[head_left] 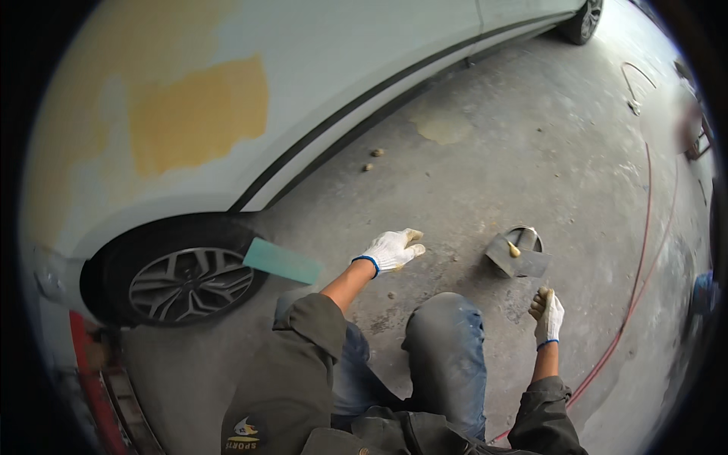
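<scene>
Left hand point(390, 252), white glove with blue cuff, was out over the floor point(462, 182) in front of the knees. Grip loosely open, fingers pointing right, no object visible in it; palm side faced down, so partly hidden. Right hand point(547, 315), same glove type, was at the person's right, just below the can. Grip curled to a fist; inside of it hidden, can't tell if anything was pinched there.

Can point(539, 242) stood on the floor, ahead of the right hand. Flat grey plates point(534, 265) lay across its mouth, covering most of the opening; contents not readable. Yellowish blob point(514, 249) sat on top of them; can't tell whether paste or a handle end. Gap between plates and right fist looked small, no contact visible.

Green sheet point(282, 260) was by the front wheel point(192, 280), overlapping the tyre in view, its right end close to the left forearm. Can't tell if it leaned or lay.

White car point(318, 91) filled upper left, yellow patch point(201, 114) on its panel; front end ran into the dark rim. Red hose point(635, 288) on the right, lower end partly hidden by the right sleeve point(544, 417).
</scene>
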A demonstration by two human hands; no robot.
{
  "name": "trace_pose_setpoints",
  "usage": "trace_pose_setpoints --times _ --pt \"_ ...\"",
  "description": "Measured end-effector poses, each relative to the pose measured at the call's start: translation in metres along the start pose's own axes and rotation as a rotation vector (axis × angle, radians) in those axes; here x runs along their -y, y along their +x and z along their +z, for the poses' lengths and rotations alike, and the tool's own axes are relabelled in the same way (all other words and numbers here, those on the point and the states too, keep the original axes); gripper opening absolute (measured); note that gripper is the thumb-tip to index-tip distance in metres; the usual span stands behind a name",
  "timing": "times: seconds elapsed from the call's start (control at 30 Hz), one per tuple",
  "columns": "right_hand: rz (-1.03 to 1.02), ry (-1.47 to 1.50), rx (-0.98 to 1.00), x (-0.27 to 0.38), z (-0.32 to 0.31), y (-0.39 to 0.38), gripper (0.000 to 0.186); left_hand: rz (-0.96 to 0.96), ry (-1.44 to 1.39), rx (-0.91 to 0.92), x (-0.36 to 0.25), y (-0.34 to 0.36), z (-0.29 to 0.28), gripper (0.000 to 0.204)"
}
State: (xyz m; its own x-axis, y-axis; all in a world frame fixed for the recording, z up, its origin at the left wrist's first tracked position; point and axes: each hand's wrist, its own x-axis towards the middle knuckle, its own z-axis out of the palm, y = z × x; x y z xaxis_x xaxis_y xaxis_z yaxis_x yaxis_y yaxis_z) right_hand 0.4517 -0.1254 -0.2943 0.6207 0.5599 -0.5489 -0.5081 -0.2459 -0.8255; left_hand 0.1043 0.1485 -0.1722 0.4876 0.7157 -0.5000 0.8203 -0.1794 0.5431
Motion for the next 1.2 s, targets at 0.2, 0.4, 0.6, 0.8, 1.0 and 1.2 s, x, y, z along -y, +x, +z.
trace_pose_setpoints --times 0.2,0.4,0.6,0.8,1.0,1.2 --pt "-0.068 0.057 0.098 0.014 0.016 -0.027 0.022 -0.071 -0.274 -0.613 0.194 -0.192 -0.094 0.038" --pt "-0.21 -0.047 0.315 0.095 0.069 -0.028 0.024 -0.482 -0.897 -0.857 0.337 -0.235 -0.037 0.054" --pt "-0.26 -0.228 0.503 0.147 0.151 -0.026 0.03 -0.712 -0.964 -1.021 0.397 -0.159 0.022 0.082" --pt "-0.124 -0.478 0.567 0.131 0.24 0.005 0.033 -0.59 -1.142 -1.247 0.405 -0.107 0.016 0.049" --pt "-0.156 -0.774 0.732 0.129 0.338 -0.051 0.027 -0.661 -0.146 -1.071 0.259 -0.177 -0.013 0.021" --pt "0.322 -0.484 1.445 0.121 0.414 -0.14 0.063 -0.103 0.454 -1.172 0.108 -0.254 -0.074 0.027"
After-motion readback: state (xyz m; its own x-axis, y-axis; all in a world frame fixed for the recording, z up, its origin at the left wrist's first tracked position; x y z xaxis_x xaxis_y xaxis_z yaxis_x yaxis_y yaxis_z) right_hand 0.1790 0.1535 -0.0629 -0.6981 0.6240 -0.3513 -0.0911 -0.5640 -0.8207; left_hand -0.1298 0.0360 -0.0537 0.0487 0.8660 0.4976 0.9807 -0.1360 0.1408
